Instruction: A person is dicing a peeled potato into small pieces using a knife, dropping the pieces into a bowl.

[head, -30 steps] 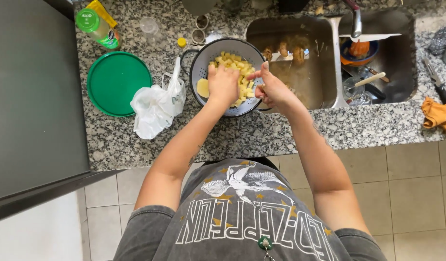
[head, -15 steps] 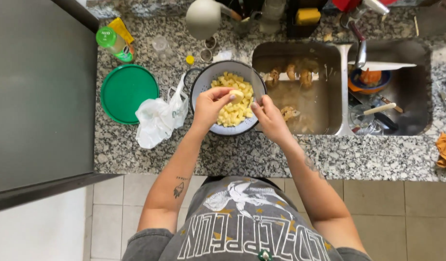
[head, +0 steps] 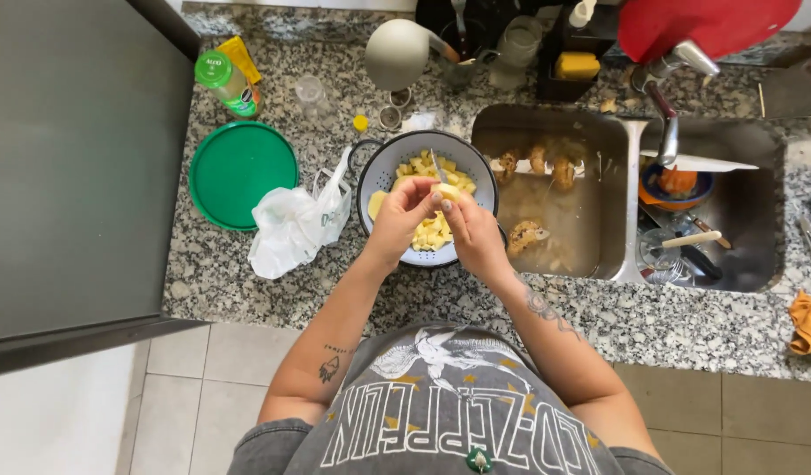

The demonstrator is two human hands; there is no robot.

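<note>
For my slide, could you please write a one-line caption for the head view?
Both hands, left hand and right hand, cut a potato piece with a knife over a colander.

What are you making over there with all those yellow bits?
A person stands at a speckled stone counter, cutting a potato piece over a colander already partly full of yellow chunks. The left hand holds the piece while the right hand works a small knife on it. A white plastic bag and a green lid lie beside the colander, and the sink is on the other side.
</note>
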